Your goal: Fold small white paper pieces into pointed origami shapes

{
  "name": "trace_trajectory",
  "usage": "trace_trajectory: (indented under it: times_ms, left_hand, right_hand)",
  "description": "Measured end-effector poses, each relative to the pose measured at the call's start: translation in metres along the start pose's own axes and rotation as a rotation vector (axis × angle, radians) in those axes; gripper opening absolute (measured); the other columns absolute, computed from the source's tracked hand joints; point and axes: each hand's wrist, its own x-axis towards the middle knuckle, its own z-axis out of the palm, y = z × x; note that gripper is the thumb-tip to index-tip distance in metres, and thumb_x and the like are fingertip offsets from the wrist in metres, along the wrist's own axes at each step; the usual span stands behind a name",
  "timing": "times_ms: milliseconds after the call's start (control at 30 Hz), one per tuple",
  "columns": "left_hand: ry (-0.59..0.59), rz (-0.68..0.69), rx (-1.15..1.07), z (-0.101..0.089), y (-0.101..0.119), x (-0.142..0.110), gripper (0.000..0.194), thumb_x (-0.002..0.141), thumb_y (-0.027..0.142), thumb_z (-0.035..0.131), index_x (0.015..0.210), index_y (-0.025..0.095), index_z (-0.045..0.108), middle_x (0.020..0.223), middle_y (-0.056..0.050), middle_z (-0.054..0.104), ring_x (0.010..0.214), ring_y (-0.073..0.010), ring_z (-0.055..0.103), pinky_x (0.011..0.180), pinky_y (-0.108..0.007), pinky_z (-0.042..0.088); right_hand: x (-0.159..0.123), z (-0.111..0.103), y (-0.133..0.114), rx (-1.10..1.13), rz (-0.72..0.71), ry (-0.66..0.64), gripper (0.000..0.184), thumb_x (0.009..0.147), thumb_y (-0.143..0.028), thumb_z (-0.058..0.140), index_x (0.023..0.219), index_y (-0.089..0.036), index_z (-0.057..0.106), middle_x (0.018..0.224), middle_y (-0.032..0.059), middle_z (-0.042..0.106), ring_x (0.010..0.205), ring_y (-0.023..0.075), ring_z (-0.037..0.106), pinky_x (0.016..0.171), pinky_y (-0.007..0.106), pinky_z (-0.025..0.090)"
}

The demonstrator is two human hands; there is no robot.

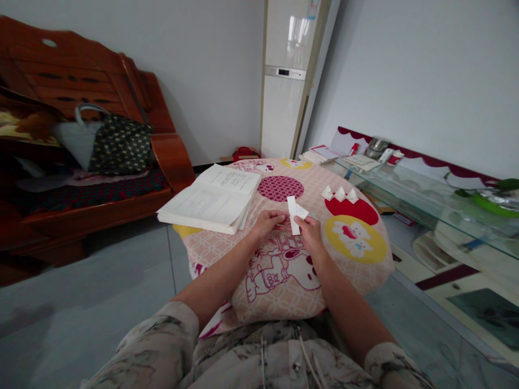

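right fingers (300,221) pinching folded paper (292,206); left fingers (278,218) curled close, hold unclear! book (214,197) to their left, paper triangles (340,194) ahead right.

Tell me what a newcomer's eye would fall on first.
Probably the white paper in the right-hand fingers, above the patterned tablecloth. Next, perhaps the large open book on the table's left side, then three small white folded shapes in a row on the right.

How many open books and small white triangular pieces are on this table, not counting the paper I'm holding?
Open book: 1
White triangular pieces: 3
Total: 4, leaving out the paper in your right hand
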Motion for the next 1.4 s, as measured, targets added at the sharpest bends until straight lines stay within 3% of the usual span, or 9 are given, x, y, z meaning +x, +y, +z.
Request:
trace_trajectory:
  times_ms: [333,633,833,1400]
  left_hand:
    - [0.034,0.031,-0.025,0.0025,0.0021,-0.0013,0.021,0.073,0.022,0.082,0.089,0.011,0.074,0.08,-0.005,0.072,0.071,-0.0128,0.067,0.065,-0.024,0.056]
    - [-0.05,-0.015,-0.009,0.0038,-0.0007,-0.0004,0.024,0.078,0.02,0.079,0.099,0.01,0.074,0.082,-0.008,0.075,0.069,-0.0139,0.07,0.066,-0.025,0.057]
    - [-0.08,0.011,-0.004,0.0042,0.0001,-0.0014,0.029,0.076,0.025,0.081,0.1,0.01,0.075,0.084,-0.009,0.076,0.072,-0.0153,0.071,0.069,-0.026,0.058]
    - [-0.102,0.026,0.01,0.003,0.0005,-0.0026,0.033,0.074,0.03,0.082,0.1,0.011,0.075,0.085,-0.009,0.075,0.073,-0.015,0.07,0.066,-0.025,0.056]
  right_hand:
    - [-0.0004,-0.0029,-0.0013,0.041,0.03,-0.032,0.04,0.059,-0.048,0.082,0.084,-0.019,0.072,0.071,0.0027,0.074,0.055,0.0201,0.065,0.048,0.032,0.052]
    - [0.0003,-0.0024,-0.0004,0.078,0.017,-0.012,0.037,0.058,-0.047,0.083,0.078,-0.018,0.07,0.067,0.0011,0.072,0.052,0.0164,0.06,0.048,0.03,0.05]
    - [0.0047,-0.0071,0.0033,0.123,0.043,-0.063,0.035,0.062,-0.047,0.082,0.079,-0.019,0.069,0.064,0.0021,0.071,0.056,0.0192,0.065,0.049,0.03,0.05]
    - [0.0034,-0.0057,0.0021,0.171,0.048,-0.059,0.034,0.06,-0.044,0.085,0.078,-0.019,0.07,0.066,0.0039,0.074,0.06,0.0221,0.07,0.05,0.031,0.054]
